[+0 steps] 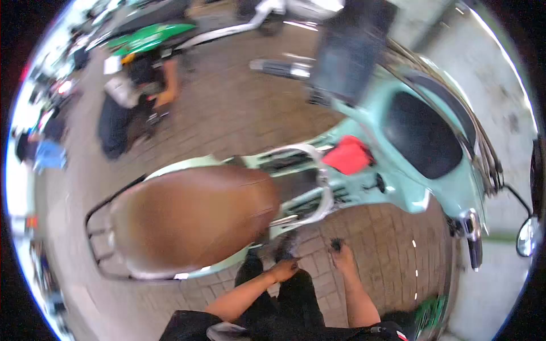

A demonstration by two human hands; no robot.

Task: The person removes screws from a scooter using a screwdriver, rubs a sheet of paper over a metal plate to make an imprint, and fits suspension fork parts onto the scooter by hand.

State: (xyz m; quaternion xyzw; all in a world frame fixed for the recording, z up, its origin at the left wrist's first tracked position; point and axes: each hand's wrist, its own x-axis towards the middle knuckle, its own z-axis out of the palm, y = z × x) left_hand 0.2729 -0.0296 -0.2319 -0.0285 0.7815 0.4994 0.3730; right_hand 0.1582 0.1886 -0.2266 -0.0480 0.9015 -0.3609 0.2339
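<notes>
A mint-green scooter with a brown seat stands across the view. My left hand is low beside the front end of the seat, over my dark trousers; its fingers are blurred. To the right, my right hand is over the brick paving, below the scooter's footboard, with a small dark object at its fingertips. A red cloth-like item lies on the scooter's middle part, between the seat and the front.
Another person crouches at the upper left beside a green motorbike. A further person is at the far left. The scooter's handlebar grip and mirror stick out at the right, near a pale wall.
</notes>
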